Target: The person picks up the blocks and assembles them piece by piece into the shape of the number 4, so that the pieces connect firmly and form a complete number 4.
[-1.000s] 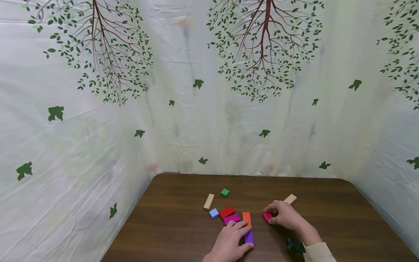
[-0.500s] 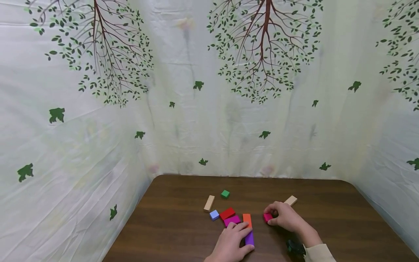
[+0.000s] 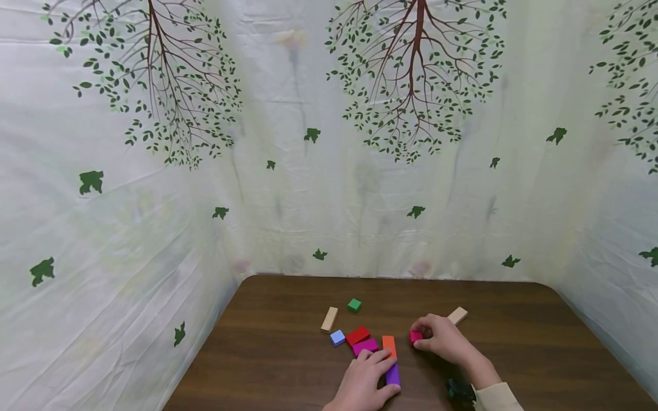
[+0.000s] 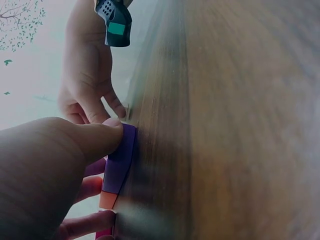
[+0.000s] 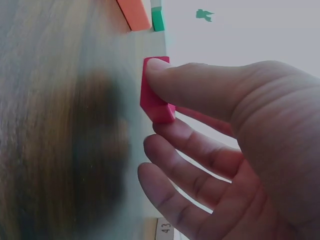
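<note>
My right hand [image 3: 439,339] pinches a pinkish-red block [image 3: 415,337] between thumb and fingers, to the right of the other blocks. In the right wrist view that red block [image 5: 156,95] shows a long face under the thumb, while the remaining fingers are bent loosely below it. My left hand [image 3: 362,378] holds a purple block [image 3: 393,374], its thumb [image 4: 107,134] at the near end. An orange block [image 3: 389,346] continues in line beyond the purple one, with fingertips at its side. Left of it lies a magenta block [image 3: 365,346], partly covered by the left hand.
A red block [image 3: 357,335] lies against the magenta one, a light blue block [image 3: 337,338] beside it. Farther back are a green block [image 3: 354,305] and a plain wooden block [image 3: 329,319]. Another wooden block [image 3: 457,315] lies behind my right hand on the brown table [image 3: 540,354].
My right hand has shifted slightly left with the pinkish-red block, which now looks more upright. My left hand and the other blocks have hardly moved.
</note>
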The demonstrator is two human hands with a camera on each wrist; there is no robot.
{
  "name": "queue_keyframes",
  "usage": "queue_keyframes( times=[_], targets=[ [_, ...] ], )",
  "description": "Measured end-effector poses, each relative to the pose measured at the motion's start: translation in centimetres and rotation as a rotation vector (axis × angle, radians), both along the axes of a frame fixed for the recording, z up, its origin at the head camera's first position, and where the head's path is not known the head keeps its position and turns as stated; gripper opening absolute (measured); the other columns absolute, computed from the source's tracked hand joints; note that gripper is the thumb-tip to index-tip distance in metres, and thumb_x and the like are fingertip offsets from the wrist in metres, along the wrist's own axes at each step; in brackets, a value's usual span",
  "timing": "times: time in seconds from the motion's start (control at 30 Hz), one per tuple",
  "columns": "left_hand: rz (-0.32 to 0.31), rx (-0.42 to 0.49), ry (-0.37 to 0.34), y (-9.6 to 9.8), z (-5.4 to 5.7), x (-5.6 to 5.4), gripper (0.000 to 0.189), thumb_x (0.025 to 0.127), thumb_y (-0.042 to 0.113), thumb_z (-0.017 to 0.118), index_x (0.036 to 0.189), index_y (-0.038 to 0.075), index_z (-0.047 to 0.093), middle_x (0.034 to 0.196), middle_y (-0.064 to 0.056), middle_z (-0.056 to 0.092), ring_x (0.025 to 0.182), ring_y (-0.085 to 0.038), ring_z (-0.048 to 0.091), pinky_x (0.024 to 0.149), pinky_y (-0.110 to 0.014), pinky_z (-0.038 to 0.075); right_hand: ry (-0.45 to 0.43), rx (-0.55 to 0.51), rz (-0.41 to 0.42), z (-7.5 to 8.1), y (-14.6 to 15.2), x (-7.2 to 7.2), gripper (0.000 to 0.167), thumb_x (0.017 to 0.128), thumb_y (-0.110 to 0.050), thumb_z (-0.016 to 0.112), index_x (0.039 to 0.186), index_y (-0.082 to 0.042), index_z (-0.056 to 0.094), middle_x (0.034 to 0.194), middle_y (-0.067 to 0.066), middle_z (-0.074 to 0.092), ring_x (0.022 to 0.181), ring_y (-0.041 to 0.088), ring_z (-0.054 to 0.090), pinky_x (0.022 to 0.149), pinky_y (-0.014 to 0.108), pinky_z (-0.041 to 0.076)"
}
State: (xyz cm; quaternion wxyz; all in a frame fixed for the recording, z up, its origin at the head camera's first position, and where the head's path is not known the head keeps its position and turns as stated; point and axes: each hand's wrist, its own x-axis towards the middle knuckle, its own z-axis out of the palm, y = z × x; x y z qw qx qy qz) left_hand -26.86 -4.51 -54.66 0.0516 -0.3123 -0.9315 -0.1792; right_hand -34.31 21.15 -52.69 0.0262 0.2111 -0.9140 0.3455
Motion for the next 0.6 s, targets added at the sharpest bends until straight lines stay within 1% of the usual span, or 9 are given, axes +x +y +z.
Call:
queue_keyframes(
  times=[0.1,0.27,0.47,0.6],
  targets=[
    [0.001,-0.005,0.009,0.0,0.0,0.0,0.054,0.092,0.053,0.067,0.140,0.027,0.062,0.144,0.010,0.054,0.116,-0.016,0.050,0.084,-0.037,0.047,0.017,0.000,-0.019,0.1,-0.2,-0.1,0.020,0.080,-0.022,0.086,0.096,-0.020,0.073,0.087,-0.004,0.061,0.076,0.010,0.057,0.067,0.029,0.047],
    [0.008,-0.024,0.020,0.1,-0.1,0.0,0.054,0.092,0.053,0.067,0.139,0.026,0.062,0.144,0.010,0.054,0.114,-0.015,0.050,0.085,-0.037,0.047,-0.002,-0.019,-0.022,0.1,-0.7,-0.5,0.020,0.082,-0.023,0.085,0.098,-0.019,0.073,0.088,-0.004,0.061,0.077,0.010,0.057,0.067,0.029,0.048],
    [0.011,-0.021,0.039,0.2,-0.2,0.1,0.053,0.092,0.052,0.068,0.138,0.026,0.063,0.144,0.010,0.054,0.113,-0.014,0.050,0.080,-0.035,0.045,-0.008,-0.029,-0.017,0.3,-1.5,-1.0,0.019,0.082,-0.020,0.085,0.097,-0.018,0.073,0.090,-0.005,0.061,0.080,0.011,0.061,0.067,0.029,0.050],
    [0.013,-0.013,0.027,0.2,-0.2,0.0,0.053,0.092,0.052,0.068,0.139,0.027,0.063,0.144,0.011,0.054,0.113,-0.013,0.050,0.079,-0.034,0.044,-0.008,-0.035,-0.008,0.5,-2.2,-1.3,0.019,0.082,-0.018,0.085,0.097,-0.017,0.074,0.092,-0.004,0.063,0.081,0.012,0.061,0.066,0.030,0.051]
  ],
)
